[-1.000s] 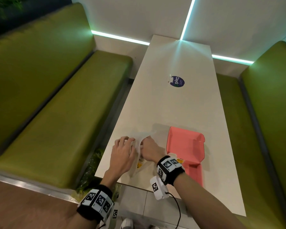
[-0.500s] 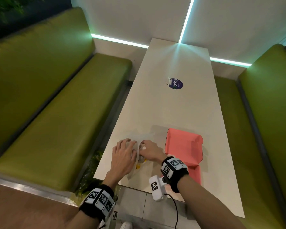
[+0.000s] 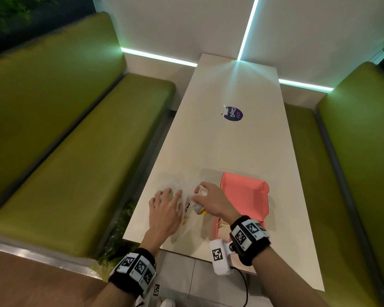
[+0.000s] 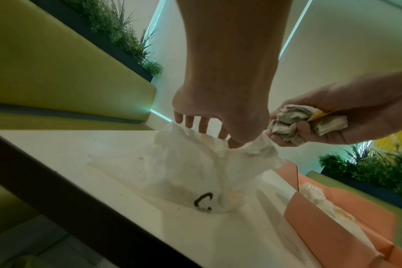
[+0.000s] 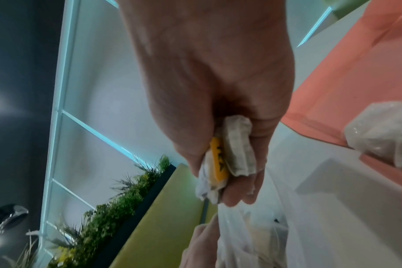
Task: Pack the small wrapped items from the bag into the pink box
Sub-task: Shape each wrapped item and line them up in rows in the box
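A thin white plastic bag (image 3: 187, 214) lies crumpled near the table's front edge. My left hand (image 3: 166, 202) rests on it, and in the left wrist view its thumb and fingers pinch the bag's (image 4: 195, 172) raised rim. Just right of the bag's mouth, my right hand (image 3: 206, 196) grips a small item wrapped in crumpled white paper with a yellow label (image 5: 232, 154). The pink box (image 3: 244, 196) stands to the right of both hands with its lid up. Another wrapped item (image 4: 319, 199) lies inside it at the near end.
The long white table (image 3: 231, 151) carries a round dark sticker (image 3: 233, 114) further back. Green benches (image 3: 75, 162) run along both sides. Planters with greenery (image 4: 117, 27) stand behind the benches. The bag and box sit close to the table's near edge.
My right hand has come out of the bag's mouth holding a wrapped item and has risen slightly toward the box. My left hand has stayed on the bag.
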